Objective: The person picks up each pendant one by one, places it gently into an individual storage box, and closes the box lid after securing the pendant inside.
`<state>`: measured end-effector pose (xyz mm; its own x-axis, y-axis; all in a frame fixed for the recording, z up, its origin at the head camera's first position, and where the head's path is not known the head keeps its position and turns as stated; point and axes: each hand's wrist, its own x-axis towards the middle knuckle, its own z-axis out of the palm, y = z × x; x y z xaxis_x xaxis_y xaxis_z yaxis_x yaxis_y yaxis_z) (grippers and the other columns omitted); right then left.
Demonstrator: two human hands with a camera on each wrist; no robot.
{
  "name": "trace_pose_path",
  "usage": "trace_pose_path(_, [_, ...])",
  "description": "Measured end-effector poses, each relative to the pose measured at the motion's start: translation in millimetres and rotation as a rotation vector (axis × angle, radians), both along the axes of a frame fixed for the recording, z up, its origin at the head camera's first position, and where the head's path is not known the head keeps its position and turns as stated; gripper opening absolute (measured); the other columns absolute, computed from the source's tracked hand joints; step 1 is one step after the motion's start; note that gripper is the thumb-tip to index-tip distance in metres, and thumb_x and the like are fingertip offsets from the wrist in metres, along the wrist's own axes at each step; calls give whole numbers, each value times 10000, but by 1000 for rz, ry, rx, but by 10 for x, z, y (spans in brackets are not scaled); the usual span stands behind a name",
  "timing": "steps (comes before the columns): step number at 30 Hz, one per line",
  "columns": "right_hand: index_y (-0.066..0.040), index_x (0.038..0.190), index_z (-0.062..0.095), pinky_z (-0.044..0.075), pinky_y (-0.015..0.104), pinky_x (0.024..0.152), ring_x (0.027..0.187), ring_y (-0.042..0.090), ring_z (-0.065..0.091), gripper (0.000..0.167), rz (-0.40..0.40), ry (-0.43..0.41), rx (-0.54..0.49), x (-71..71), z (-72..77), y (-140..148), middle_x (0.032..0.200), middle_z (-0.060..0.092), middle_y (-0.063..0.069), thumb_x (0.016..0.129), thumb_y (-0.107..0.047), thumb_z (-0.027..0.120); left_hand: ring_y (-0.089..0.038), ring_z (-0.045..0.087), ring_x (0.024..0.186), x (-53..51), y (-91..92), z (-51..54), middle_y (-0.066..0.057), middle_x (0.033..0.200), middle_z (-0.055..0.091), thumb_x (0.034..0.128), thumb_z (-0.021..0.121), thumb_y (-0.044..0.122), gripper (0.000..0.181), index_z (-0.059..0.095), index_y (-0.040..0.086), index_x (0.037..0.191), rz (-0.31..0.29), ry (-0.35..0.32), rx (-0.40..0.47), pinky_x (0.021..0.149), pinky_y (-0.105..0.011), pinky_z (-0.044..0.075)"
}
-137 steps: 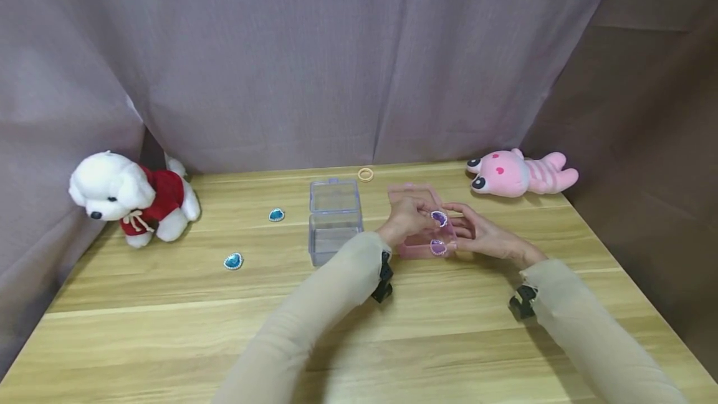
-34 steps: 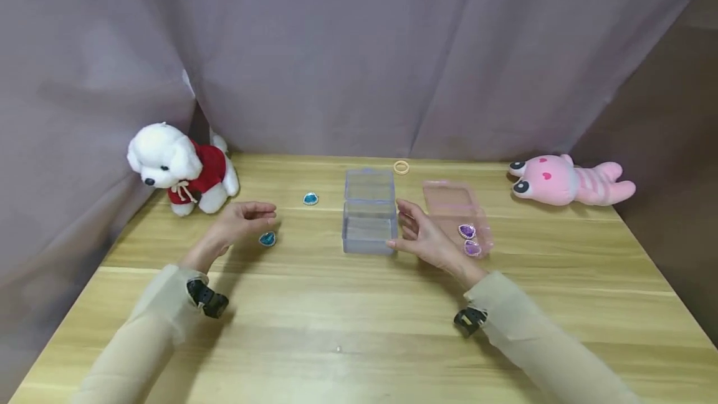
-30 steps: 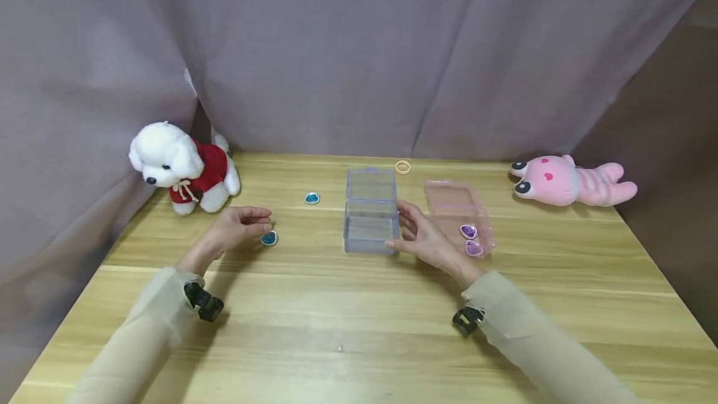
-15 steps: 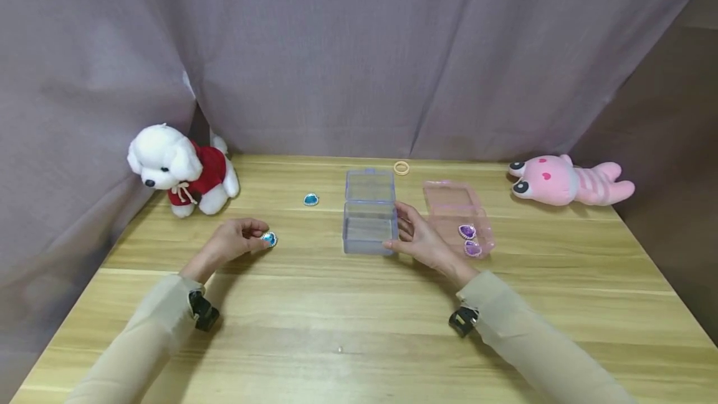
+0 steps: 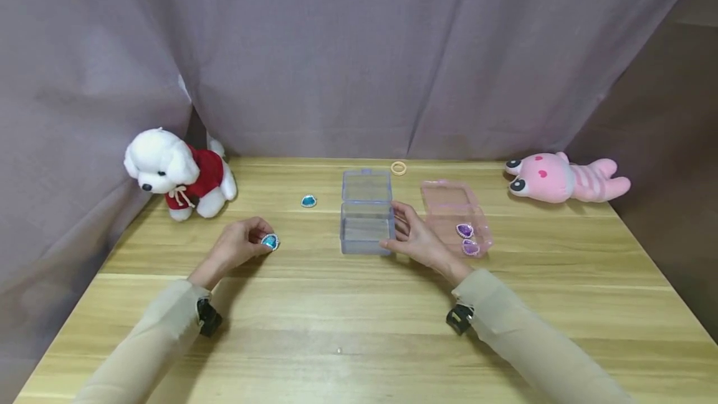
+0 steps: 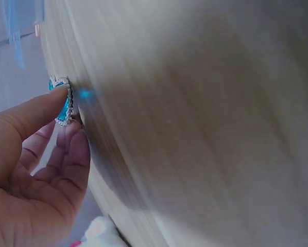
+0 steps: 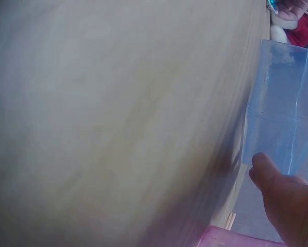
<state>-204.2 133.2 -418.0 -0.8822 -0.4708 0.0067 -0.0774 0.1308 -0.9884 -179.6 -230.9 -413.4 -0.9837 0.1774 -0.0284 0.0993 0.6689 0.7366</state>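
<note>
My left hand (image 5: 238,245) pinches a teal heart-shaped gem (image 5: 270,241) with a beaded silvery rim between thumb and fingers, close to the tabletop. In the left wrist view the gem (image 6: 64,105) is tilted up on edge, its glint falling on the wood. A second teal gem (image 5: 309,201) lies farther back. My right hand (image 5: 417,242) holds the right side of a clear bluish box (image 5: 367,247), thumb at the front corner; its lid (image 5: 366,186) lies back. The other fingers are partly hidden behind the box wall. Two purple gems (image 5: 464,230) lie in a pink box (image 5: 449,198) with its lid back.
On the wooden table (image 5: 336,310), a white plush dog (image 5: 179,173) in red sits at the left and a pink plush toy (image 5: 566,177) lies at the right. A pale ring (image 5: 398,168) lies near the grey curtain (image 5: 314,67) at the back.
Earlier, both hands were at the pink box, the left with a purple gem. Since then, the left hand has come down to the teal gem and pinched it; the right hand has moved to the bluish box.
</note>
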Motion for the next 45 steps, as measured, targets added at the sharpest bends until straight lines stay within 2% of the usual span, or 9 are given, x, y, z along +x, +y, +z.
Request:
trace_pose_path(4, [56,1448,96,250,463,1127,1392,413,198,855,-6,-4,-5,-1,5,-4,1508,152,288,803,68,656,-95,588,732,-48,58,32,-116,865,677,791,724,28,220,636,-9,990,10,-24,62,620,-190,490])
trace_pose_path(7, [60,1441,104,263,461,1121,1385,418,214,849,-8,-6,-7,-1,7,-8,1498,166,290,796,73,657,-61,581,724,-125,132,91,-76,844,669,820,703,43,266,610,-54,1050,-2,-95,225,636,-182,500])
trace_pose_path(11, [66,1435,111,276,462,1114,1376,424,234,840,-12,-6,-20,-3,2,-15,1488,180,296,790,88,650,-55,605,750,-255,332,228,13,827,648,854,647,2,342,531,-128,1149,-62,-220,471,707,-187,546])
trace_pose_path(14, [70,1431,116,282,466,1109,1369,431,245,837,-16,-3,-19,-4,-1,-14,1482,187,302,787,92,650,-90,622,787,-346,553,343,22,839,641,859,643,4,365,520,-125,1177,-116,-290,544,782,-230,559])
trace_pose_path(19, [70,1426,124,288,466,1107,1364,436,254,836,-22,-1,-11,1,7,-11,1475,192,307,780,90,654,-136,636,814,-486,950,466,-30,867,635,856,649,-2,325,564,-94,1156,-202,-349,510,923,-409,509])
trace_pose_path(22, [64,1426,128,288,471,1107,1363,438,254,834,-27,1,-5,2,8,-12,1473,193,308,781,80,658,-121,654,778,-559,1150,487,-58,871,650,862,633,-23,292,578,-94,1140,-242,-370,472,926,-441,501])
trace_pose_path(30, [47,1430,123,274,469,1114,1377,430,227,827,-24,-6,3,7,27,-12,1487,167,293,798,71,656,-99,662,725,-671,1490,469,-138,913,699,846,646,-37,240,629,-68,1084,-263,-411,329,812,-323,566])
trace_pose_path(34, [33,1433,122,288,457,1109,1380,422,224,829,-26,-17,6,9,31,-13,1500,141,278,805,69,661,-136,677,733,-672,1596,465,-148,906,703,829,661,-42,220,649,-48,1049,-275,-412,238,781,-312,574])
trace_pose_path(45, [46,1427,119,303,434,1098,1378,423,225,834,-27,-14,10,6,29,-15,1493,126,291,796,66,664,-113,637,680,-658,1811,416,-202,957,691,826,625,-101,210,646,-75,1033,-368,-445,108,709,-246,579])
